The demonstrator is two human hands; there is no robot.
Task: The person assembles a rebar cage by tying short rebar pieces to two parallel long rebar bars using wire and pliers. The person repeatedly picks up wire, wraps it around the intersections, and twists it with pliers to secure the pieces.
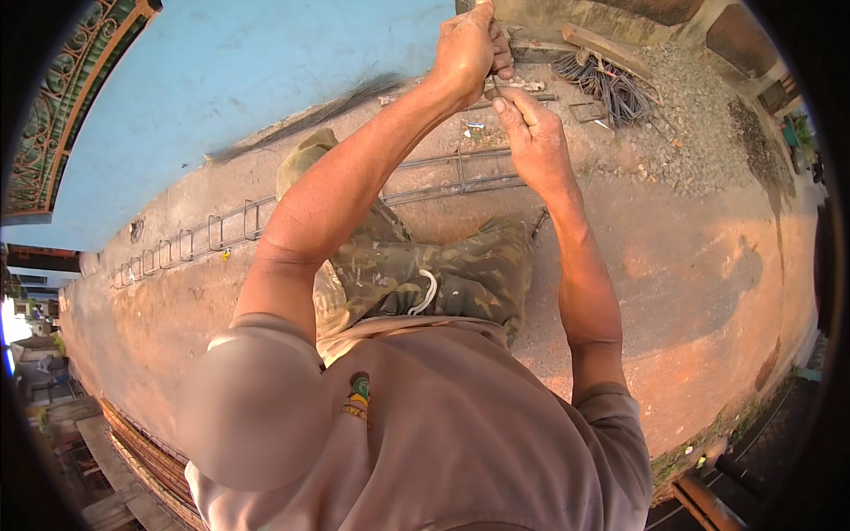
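Both of my arms are stretched out to the top of the view. My left hand [467, 55] is raised at the top edge, its fingers closed. Lower and to its right, my right hand [537, 142] is closed in a pinch with the thumb pressed to the fingers. Between the two runs a short stretch of thin dark wire [495, 87], which both hands grip. Its upper end is hidden in my left hand. Below my hands, a long rebar cage [212, 232] with square stirrups lies on the ground, partly hidden behind my left arm and legs.
A blue wall [248, 62] stands on the left. Ahead to the right lie a heap of dark bent bars [609, 88], a wooden plank [606, 49] and a spread of gravel [686, 133]. Bare reddish ground [673, 283] extends to my right.
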